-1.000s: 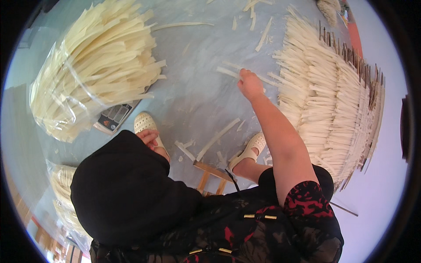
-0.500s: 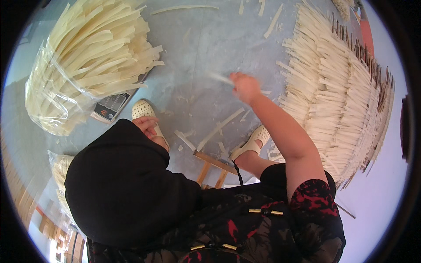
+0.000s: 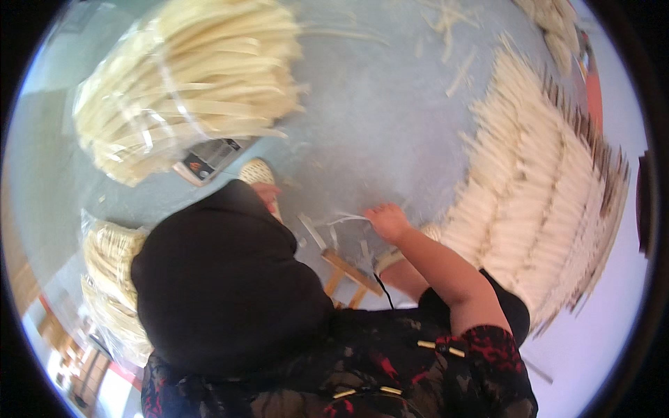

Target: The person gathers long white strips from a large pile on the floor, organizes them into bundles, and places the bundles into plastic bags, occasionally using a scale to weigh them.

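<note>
My right hand point(image 3: 389, 223) is closed on thin pale strips point(image 3: 348, 217), their free ends pointing left. Below it stands a small wooden stand point(image 3: 348, 270) with a narrow top bar and legs. My left hand point(image 3: 265, 196) shows only in part past a large rounded black cloth shape point(image 3: 230, 279), beside my left shoe point(image 3: 256, 171). Its fingers are blurred and mostly hidden, so I cannot tell what it holds. A few loose pale strips point(image 3: 311, 231) lie on the floor between my feet.
At the far left a big bundle of cream strips point(image 3: 202, 76) in clear plastic rests on a flat device point(image 3: 205, 160). Another wrapped bundle point(image 3: 115, 279) sits nearer. On the right spreads a layered pile of pale strips point(image 3: 529, 181) with brown stick ends point(image 3: 610, 164) along its outer edge.
My right hand has come nearer and slightly left with the strips, toward the wooden stand. The view has shifted, and my left hand shows less than before.
</note>
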Demonstrator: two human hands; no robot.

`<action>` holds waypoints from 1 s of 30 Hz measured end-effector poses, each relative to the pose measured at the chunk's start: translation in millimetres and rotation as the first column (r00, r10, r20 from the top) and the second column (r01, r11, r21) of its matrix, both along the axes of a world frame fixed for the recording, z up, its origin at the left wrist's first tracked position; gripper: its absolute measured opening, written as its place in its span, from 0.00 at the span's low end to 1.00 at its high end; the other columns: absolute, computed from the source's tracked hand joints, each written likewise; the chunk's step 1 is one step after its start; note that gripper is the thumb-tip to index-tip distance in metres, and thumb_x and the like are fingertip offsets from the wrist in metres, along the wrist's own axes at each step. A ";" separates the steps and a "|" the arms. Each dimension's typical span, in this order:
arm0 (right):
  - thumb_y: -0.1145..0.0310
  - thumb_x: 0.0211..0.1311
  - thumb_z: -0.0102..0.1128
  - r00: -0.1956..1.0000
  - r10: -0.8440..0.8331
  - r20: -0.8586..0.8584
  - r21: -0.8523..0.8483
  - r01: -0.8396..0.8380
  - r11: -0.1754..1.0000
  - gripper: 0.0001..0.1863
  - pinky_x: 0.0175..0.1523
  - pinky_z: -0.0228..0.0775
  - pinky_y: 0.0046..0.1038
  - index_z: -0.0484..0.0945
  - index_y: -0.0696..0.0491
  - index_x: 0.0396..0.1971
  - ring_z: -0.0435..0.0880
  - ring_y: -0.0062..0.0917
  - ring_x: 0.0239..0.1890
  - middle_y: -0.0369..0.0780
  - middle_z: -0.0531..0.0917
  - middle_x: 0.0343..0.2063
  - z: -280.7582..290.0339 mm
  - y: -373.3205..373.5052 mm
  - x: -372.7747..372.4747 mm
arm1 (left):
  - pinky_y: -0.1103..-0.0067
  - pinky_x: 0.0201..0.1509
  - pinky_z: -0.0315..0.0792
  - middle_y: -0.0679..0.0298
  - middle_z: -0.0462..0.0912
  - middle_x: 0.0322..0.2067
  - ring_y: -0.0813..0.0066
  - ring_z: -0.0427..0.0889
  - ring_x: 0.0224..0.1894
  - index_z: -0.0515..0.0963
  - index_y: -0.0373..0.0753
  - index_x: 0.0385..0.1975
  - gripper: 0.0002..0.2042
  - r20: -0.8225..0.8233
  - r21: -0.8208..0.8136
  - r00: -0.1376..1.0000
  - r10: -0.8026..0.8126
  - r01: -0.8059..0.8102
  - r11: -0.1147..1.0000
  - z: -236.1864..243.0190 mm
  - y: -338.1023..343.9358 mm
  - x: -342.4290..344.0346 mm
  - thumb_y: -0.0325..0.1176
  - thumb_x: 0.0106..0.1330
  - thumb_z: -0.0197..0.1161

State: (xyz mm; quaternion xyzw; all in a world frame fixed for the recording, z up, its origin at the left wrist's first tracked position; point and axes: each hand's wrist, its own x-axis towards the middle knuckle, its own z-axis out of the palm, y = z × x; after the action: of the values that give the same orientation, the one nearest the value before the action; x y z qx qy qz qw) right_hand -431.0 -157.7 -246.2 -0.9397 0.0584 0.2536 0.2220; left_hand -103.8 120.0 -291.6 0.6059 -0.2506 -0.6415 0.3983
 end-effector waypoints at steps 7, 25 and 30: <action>0.67 0.64 0.53 0.895 -0.444 0.031 0.427 0.390 0.816 0.11 0.36 0.72 0.42 0.69 0.52 0.44 0.80 0.48 0.34 0.49 0.81 0.33 112.9 -5.3 136.2 | 0.81 0.35 0.69 0.72 0.76 0.28 0.79 0.70 0.28 0.73 0.48 0.59 0.20 -0.414 -0.065 0.901 0.131 -0.173 0.983 115.8 -87.4 4.3 0.41 0.68 0.61; 0.71 0.69 0.53 0.784 -0.600 0.162 0.635 0.383 0.671 0.15 0.28 0.68 0.18 0.77 0.55 0.53 0.73 0.13 0.24 0.33 0.77 0.24 232.8 -48.7 245.9 | 0.83 0.31 0.70 0.69 0.74 0.30 0.82 0.75 0.28 0.75 0.42 0.53 0.20 0.785 -0.539 0.135 0.605 -0.334 0.773 253.2 -104.1 78.9 0.33 0.61 0.67; 0.67 0.68 0.53 0.847 -0.486 0.216 0.453 0.354 0.818 0.14 0.32 0.70 0.24 0.77 0.51 0.51 0.77 0.24 0.24 0.39 0.79 0.23 223.8 -54.6 282.2 | 0.82 0.31 0.71 0.66 0.75 0.32 0.77 0.75 0.28 0.77 0.42 0.47 0.16 0.818 -0.539 -0.037 0.574 -0.397 0.743 234.0 -108.9 92.7 0.30 0.58 0.66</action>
State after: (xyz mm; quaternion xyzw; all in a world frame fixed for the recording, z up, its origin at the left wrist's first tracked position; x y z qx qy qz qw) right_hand -148.8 -212.3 -22.4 -0.8660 0.1776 0.0472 0.4650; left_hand -11.2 11.1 -57.6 0.8814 -0.2555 0.0956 0.3856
